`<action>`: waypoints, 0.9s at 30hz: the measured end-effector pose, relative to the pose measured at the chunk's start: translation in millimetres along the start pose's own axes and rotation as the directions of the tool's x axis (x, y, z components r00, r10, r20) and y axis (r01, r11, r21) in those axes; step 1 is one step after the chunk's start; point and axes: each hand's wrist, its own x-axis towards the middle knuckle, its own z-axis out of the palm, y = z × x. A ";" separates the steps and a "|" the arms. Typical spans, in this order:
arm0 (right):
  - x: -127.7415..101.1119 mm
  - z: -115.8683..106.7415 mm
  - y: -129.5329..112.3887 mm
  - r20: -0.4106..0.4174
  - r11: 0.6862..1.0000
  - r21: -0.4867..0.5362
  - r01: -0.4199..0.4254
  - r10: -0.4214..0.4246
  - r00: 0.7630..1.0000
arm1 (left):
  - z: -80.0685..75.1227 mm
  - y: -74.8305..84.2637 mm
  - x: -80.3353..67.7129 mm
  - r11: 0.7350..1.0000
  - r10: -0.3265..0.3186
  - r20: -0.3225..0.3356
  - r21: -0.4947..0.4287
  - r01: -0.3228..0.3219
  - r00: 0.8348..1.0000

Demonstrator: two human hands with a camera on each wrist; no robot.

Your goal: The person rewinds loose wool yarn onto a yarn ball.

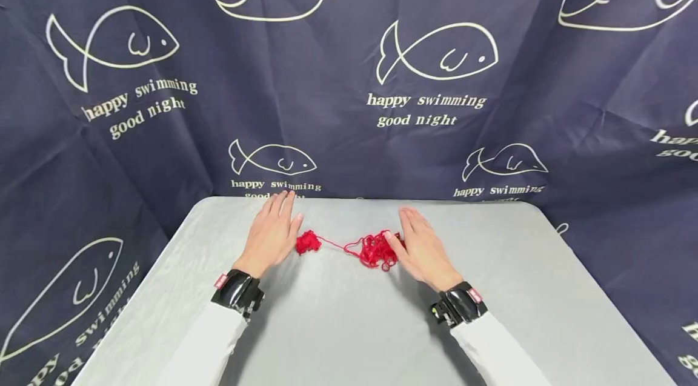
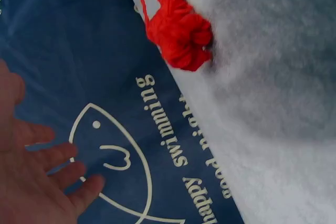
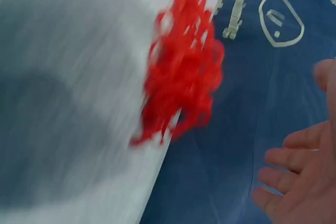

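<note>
Left hand and right hand, fingers extended, holding nothing, small red yarn clump near left fingers, larger red tangle near right fingers, strand between

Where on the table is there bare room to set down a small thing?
The gray tabletop is bare between the white sleeves and right of the right grip, toward the edge. The middle is crowded: a small red yarn tangle beside the left grip, a larger tangle beside the right, a strand between.
</note>
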 end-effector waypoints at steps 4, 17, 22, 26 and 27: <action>16.7 7.2 -19.0 0.025 0.997 0.077 -0.010 0.008 1.000 | 5.2 2.8 3.9 0.999 -0.021 0.038 -0.024 0.022 0.999; 71.8 58.3 -72.3 0.284 0.981 0.177 -0.074 0.022 0.959 | 30.0 0.9 1.5 0.990 -0.125 0.305 -0.026 0.139 0.944; 88.8 73.2 -88.1 0.346 0.974 0.210 -0.088 0.010 0.938 | 35.8 -1.7 2.6 0.990 -0.131 0.373 0.004 0.139 0.919; 96.6 84.8 -95.9 0.388 0.949 0.283 -0.140 0.020 0.921 | 38.6 -4.1 1.3 0.993 -0.116 0.396 0.020 0.118 0.911; 97.9 87.5 -97.1 0.395 0.940 0.305 -0.152 0.021 0.919 | 39.3 -5.0 0.7 0.994 -0.110 0.396 0.021 0.111 0.912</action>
